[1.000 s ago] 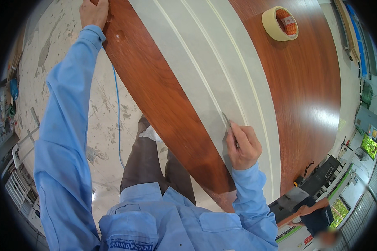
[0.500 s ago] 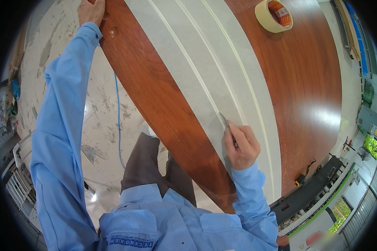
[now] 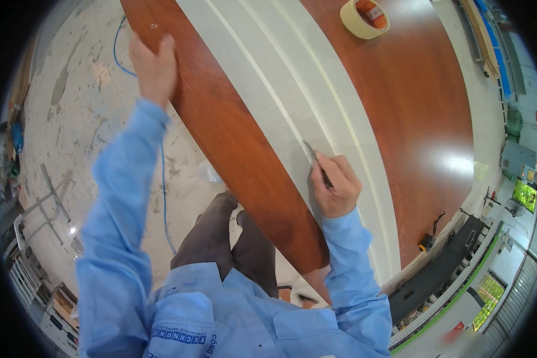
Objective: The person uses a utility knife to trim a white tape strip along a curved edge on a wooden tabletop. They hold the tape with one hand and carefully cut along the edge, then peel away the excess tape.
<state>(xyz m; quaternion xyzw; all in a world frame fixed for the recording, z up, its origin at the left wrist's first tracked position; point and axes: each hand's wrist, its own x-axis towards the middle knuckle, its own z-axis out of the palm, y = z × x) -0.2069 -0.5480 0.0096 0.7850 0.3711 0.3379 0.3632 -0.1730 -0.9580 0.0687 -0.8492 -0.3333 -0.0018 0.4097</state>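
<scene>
A reddish-brown wood-grain panel (image 3: 244, 143) stretches out in front of me, covered along its middle by a pale grey sheet (image 3: 268, 113) with several light lines running lengthwise. My right hand (image 3: 338, 186) rests on this sheet, closed around a slim cutter knife (image 3: 309, 150) whose tip is at the left line. At the panel's left edge is my left hand (image 3: 156, 68), blurred by motion, thumb and fingers apart and nothing visible between them. Whether it touches the panel I cannot tell. A roll of cream masking tape (image 3: 353, 22) stands on the far right part of the panel.
A blue hose (image 3: 163, 197) runs over the scuffed floor (image 3: 89, 149) at the left. Near the panel's right corner are a small black and yellow tool (image 3: 426, 243) and a long dark machine part (image 3: 435, 271). Metal frames (image 3: 33, 283) stand at the lower left.
My left hand has left its grip at the far left edge and come nearer along it, fingers spread. My right hand has moved slightly away from me with the knife. The whole view has shifted a little.
</scene>
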